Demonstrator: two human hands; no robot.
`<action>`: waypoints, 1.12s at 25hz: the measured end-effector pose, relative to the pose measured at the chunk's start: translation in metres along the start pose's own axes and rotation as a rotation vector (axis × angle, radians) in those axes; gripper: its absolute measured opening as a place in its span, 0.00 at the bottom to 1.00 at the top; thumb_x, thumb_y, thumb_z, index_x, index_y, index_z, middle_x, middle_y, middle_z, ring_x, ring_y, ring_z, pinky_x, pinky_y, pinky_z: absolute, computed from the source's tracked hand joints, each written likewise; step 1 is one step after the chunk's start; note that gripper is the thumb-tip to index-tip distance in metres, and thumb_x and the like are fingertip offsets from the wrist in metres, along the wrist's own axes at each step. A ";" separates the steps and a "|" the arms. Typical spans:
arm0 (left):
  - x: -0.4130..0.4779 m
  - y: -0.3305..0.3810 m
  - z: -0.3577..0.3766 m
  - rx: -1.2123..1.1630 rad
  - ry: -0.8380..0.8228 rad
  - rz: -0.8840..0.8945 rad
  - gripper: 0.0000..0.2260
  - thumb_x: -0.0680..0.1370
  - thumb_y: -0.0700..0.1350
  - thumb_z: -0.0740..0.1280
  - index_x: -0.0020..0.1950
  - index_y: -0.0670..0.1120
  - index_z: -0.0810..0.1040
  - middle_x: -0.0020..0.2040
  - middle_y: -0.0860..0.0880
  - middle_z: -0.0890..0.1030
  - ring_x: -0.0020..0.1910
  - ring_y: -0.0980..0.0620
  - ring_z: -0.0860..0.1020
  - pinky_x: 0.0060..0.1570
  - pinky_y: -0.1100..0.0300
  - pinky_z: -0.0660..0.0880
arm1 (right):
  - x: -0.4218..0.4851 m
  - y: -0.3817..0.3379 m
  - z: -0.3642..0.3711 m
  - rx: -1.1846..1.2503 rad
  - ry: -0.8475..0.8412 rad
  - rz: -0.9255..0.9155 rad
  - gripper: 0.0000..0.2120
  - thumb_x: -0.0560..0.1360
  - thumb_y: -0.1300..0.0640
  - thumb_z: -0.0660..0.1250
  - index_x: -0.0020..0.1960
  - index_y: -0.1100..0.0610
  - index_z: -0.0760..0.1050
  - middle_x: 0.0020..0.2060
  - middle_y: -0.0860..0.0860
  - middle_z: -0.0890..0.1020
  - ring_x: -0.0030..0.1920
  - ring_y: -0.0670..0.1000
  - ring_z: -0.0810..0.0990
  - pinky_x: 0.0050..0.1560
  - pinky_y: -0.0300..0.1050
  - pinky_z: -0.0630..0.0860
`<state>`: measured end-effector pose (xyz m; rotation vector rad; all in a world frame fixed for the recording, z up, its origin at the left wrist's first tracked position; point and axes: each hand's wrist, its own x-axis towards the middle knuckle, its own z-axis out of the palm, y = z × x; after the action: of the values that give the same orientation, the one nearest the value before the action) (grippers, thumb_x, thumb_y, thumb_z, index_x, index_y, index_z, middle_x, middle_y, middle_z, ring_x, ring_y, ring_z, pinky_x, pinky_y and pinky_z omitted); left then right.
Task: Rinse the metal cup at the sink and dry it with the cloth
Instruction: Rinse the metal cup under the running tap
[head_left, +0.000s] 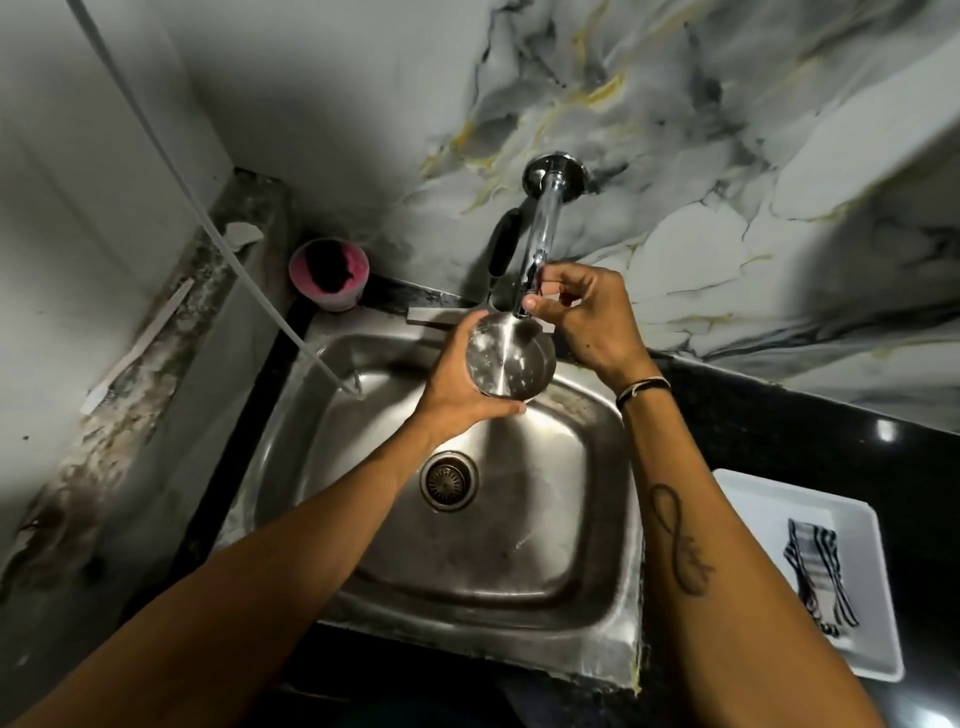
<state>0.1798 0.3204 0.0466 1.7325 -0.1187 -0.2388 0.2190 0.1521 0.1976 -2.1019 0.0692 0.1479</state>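
Note:
My left hand (460, 382) grips the metal cup (506, 358) from the left and below, holding it over the steel sink (582, 587) with its mouth tilted toward me, right under the spout of the chrome tap (543, 228). My right hand (584, 317) is closed around the tap's lower end, just above the cup's rim. Droplets and a thin line of water show inside the cup. The striped cloth (821, 571) lies folded on a white tray (753, 493) at the right, well away from both hands.
A pink tub (330, 275) stands at the sink's back left corner. A white hose (208, 218) runs down from the upper left into the basin. The drain (449, 480) is in the basin's middle. Black countertop (779, 431) lies to the right, under a marbled wall.

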 end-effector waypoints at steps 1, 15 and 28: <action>0.004 -0.002 0.001 -0.008 0.010 -0.011 0.57 0.57 0.40 0.91 0.80 0.61 0.67 0.72 0.62 0.77 0.69 0.69 0.77 0.64 0.74 0.73 | -0.001 0.004 0.003 0.011 0.022 -0.006 0.11 0.76 0.68 0.77 0.45 0.74 0.76 0.39 0.63 0.79 0.41 0.59 0.78 0.53 0.49 0.82; 0.013 -0.006 -0.009 0.043 0.044 -0.034 0.58 0.57 0.42 0.91 0.82 0.48 0.66 0.77 0.47 0.76 0.77 0.47 0.75 0.78 0.46 0.73 | 0.003 0.025 0.007 0.193 0.042 -0.037 0.12 0.74 0.63 0.80 0.56 0.63 0.84 0.43 0.50 0.86 0.43 0.45 0.81 0.50 0.42 0.82; 0.012 -0.020 -0.018 0.010 -0.058 -0.058 0.54 0.58 0.37 0.89 0.79 0.49 0.68 0.71 0.51 0.79 0.72 0.55 0.78 0.72 0.57 0.75 | 0.012 0.032 0.010 0.345 0.006 0.015 0.17 0.71 0.74 0.78 0.58 0.68 0.81 0.29 0.38 0.84 0.34 0.36 0.83 0.44 0.34 0.85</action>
<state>0.1945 0.3390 0.0284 1.7408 -0.1119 -0.3315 0.2268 0.1446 0.1633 -1.7575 0.1063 0.1281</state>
